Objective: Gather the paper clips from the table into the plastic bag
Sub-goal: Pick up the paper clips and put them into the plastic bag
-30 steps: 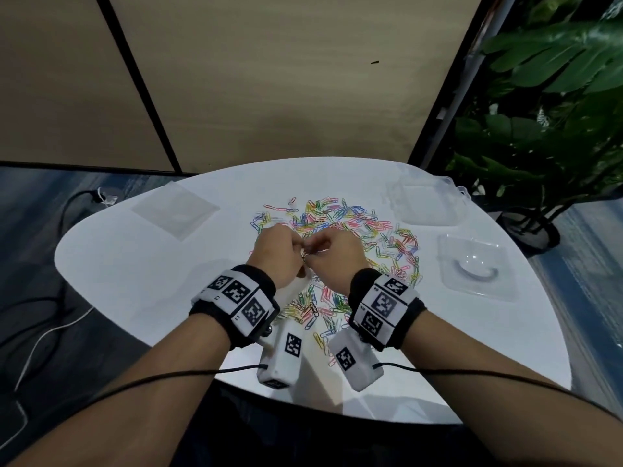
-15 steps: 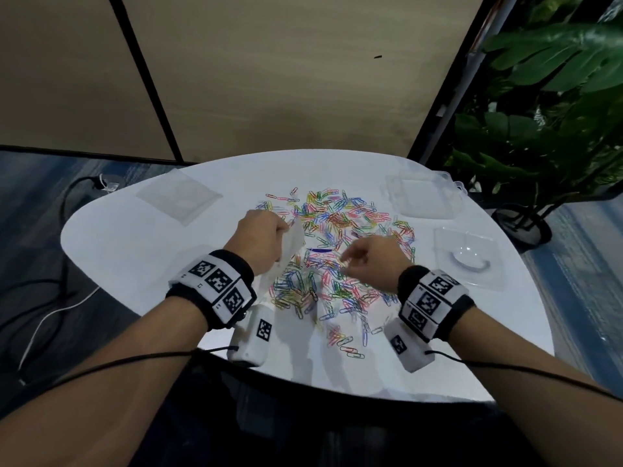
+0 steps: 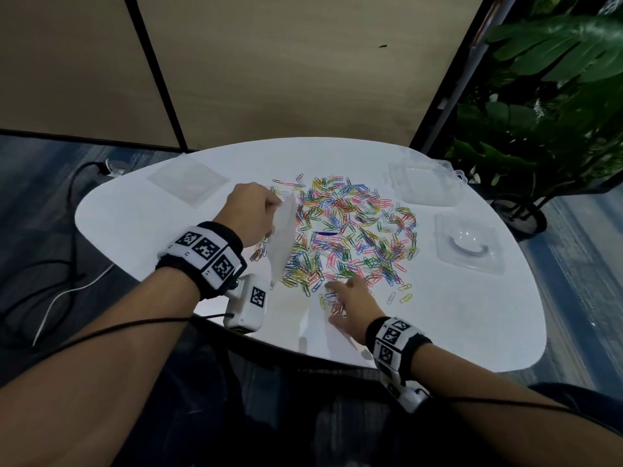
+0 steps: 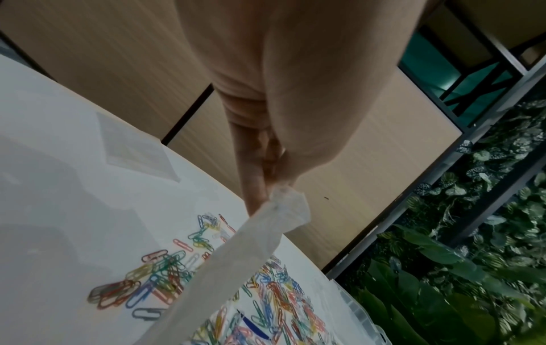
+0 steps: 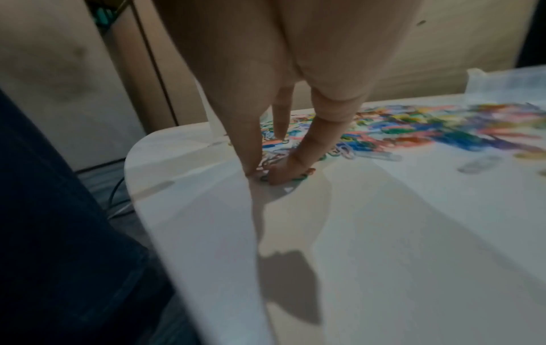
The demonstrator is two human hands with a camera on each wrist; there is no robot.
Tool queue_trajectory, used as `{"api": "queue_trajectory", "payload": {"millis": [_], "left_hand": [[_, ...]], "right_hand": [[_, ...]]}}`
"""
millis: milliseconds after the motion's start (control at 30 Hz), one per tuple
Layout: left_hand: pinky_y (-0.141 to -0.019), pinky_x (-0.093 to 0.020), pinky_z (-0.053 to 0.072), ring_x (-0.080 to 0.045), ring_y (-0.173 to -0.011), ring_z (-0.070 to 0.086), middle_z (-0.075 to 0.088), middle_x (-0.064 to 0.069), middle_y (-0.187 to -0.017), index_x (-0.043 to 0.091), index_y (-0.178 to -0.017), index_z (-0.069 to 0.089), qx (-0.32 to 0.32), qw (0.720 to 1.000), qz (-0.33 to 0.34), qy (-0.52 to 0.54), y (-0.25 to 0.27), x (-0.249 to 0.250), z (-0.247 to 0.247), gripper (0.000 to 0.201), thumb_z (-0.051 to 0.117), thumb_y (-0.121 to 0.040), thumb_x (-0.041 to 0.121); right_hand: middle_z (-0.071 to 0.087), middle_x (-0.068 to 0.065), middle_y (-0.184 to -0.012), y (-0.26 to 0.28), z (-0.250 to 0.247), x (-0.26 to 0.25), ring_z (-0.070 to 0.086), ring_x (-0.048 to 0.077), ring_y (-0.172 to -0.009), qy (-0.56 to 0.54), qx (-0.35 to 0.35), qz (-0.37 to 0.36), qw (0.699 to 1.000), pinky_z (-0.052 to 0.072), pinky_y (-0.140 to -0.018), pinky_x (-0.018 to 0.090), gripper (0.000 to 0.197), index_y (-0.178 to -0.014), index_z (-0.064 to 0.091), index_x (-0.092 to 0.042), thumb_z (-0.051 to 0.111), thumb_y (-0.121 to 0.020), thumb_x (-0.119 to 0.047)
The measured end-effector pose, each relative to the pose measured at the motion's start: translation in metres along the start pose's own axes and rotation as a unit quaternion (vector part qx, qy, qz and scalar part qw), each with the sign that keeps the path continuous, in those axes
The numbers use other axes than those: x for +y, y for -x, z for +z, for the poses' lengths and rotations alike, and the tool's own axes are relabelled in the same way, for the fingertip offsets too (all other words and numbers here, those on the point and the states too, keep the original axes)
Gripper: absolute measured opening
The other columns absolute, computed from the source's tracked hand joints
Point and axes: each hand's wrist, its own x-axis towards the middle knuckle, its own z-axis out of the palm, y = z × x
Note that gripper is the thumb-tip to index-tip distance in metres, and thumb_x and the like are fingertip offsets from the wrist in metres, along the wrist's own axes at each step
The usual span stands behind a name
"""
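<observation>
Flat clear sleeve (image 3: 188,182) lies far left on the white table (image 3: 135,237). Cables (image 3: 60,298) run on the floor left of the table.

Left hand (image 3: 251,214), raised over the left edge of the pile: thumb and fingers (image 4: 254,186) pinched tight on the top corner of the plastic bag (image 3: 282,237). Bag hangs down toward the table, looks translucent; can't tell if its mouth is open or whether anything is inside.

Paper clips (image 3: 350,230), multicoloured, spread in one wide pile mid-table, a few strays at the near right edge. A dark blue strip (image 3: 325,233) lies in the pile; can't tell what it is.

Right hand (image 3: 350,303) at the near edge of the pile, palm down, fingers spread and bent down, fingertips (image 5: 277,177) on the table touching a small cluster of clips. Not closed on any that I can see; wrist view is blurred.

Right side: open clear plastic box (image 3: 426,185) far right, a clear lid or tray (image 3: 468,246) nearer. Green plant (image 3: 539,112) beyond the table.
</observation>
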Motion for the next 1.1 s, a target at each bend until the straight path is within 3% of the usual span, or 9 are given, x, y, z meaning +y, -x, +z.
{"api": "queue_trajectory", "payload": {"millis": [100,233,433,567,700,800,900,1000,1100], "left_hand": [[-0.08,-0.03,0.059,-0.017,-0.054,0.067,0.073,-0.012,-0.071,0.005,-0.103,0.076,0.024,1.0,0.006,0.007,-0.002,-0.007,-0.013,0.03,0.046,-0.097,0.002],[-0.075,-0.021,0.05,-0.013,-0.053,0.065,0.072,-0.007,-0.072,0.009,-0.105,0.076,0.05,0.999,0.006,0.003,0.001,-0.019,-0.026,0.029,0.048,-0.098,0.006],[-0.085,-0.03,0.057,-0.019,-0.061,0.068,0.075,-0.01,-0.079,0.011,-0.107,0.076,0.044,0.999,-0.009,-0.007,0.004,-0.037,-0.03,0.029,0.049,-0.097,0.007],[-0.076,-0.026,0.057,-0.016,-0.059,0.07,0.076,-0.011,-0.08,0.008,-0.108,0.076,0.021,1.0,0.011,0.002,-0.002,-0.023,-0.021,0.027,0.051,-0.097,0.005],[-0.077,-0.032,0.062,-0.019,-0.064,0.075,0.077,-0.011,-0.081,0.006,-0.103,0.076,-0.061,0.998,0.01,-0.021,-0.008,-0.011,0.0,0.028,0.049,-0.097,0.006],[-0.054,-0.016,0.054,-0.017,-0.064,0.076,0.077,-0.014,-0.078,0.005,-0.088,0.074,-0.113,0.993,0.003,-0.02,-0.012,-0.002,0.015,0.028,0.048,-0.096,0.005],[-0.042,-0.006,0.04,-0.017,-0.063,0.076,0.076,-0.012,-0.072,0.003,-0.089,0.075,-0.138,0.99,0.001,-0.005,-0.014,0.006,0.026,0.029,0.048,-0.098,0.006],[-0.06,-0.018,0.058,-0.016,-0.064,0.076,0.076,-0.009,-0.071,0.011,-0.085,0.075,-0.158,0.987,0.002,0.015,-0.015,0.012,0.033,0.03,0.049,-0.099,0.008],[-0.074,-0.025,0.06,-0.019,-0.068,0.077,0.078,-0.013,-0.082,0.009,-0.105,0.075,-0.147,0.988,-0.015,0.035,-0.016,0.015,0.04,0.022,0.054,-0.099,0.01]], "right_hand": [[0.044,0.015,-0.132,-0.011,0.004,-0.008,0.06,0.031,-0.102,0.073,0.025,-0.07,0.995,0.05,-0.089,0.032,0.026,-0.113,0.068,-0.013,0.06,-0.089,-0.007],[0.058,0.007,-0.091,-0.027,0.006,-0.011,0.061,0.024,-0.077,0.154,0.047,-0.082,0.984,0.045,-0.06,0.027,0.017,-0.076,0.068,-0.007,0.06,-0.086,0.005],[0.068,-0.005,-0.07,-0.044,-0.029,-0.003,0.062,0.01,-0.064,-0.096,0.048,0.123,0.987,0.054,-0.063,0.019,0.014,-0.074,0.078,-0.011,0.066,-0.079,-0.005],[0.075,0.007,-0.076,-0.055,-0.058,0.007,0.069,0.02,-0.073,-0.314,0.028,0.194,0.929,0.061,-0.08,0.037,0.005,-0.07,0.078,-0.012,0.081,-0.073,-0.016],[0.074,0.018,-0.095,-0.055,-0.103,-0.024,0.071,0.024,-0.088,-0.624,0.049,0.121,0.771,0.06,-0.074,0.025,0.016,-0.097,0.07,0.008,0.071,-0.082,0.003],[0.075,0.013,-0.102,-0.049,-0.122,-0.046,0.073,0.02,-0.096,-0.684,0.011,0.072,0.726,0.057,-0.076,0.02,0.022,-0.107,0.067,0.008,0.068,-0.085,0.003],[0.076,0.013,-0.098,-0.047,-0.116,-0.061,0.073,0.019,-0.091,-0.684,-0.01,0.062,0.727,0.058,-0.077,0.021,0.016,-0.101,0.067,0.01,0.066,-0.086,0.004],[0.073,0.019,-0.104,-0.05,-0.102,-0.068,0.073,0.022,-0.089,-0.649,-0.003,0.083,0.756,0.059,-0.079,0.024,0.016,-0.098,0.069,0.011,0.069,-0.084,0.004],[0.072,0.023,-0.098,-0.055,-0.094,-0.068,0.071,0.024,-0.083,-0.575,0.033,0.121,0.809,0.06,-0.08,0.028,0.01,-0.094,0.07,0.011,0.066,-0.087,0.005]]}}
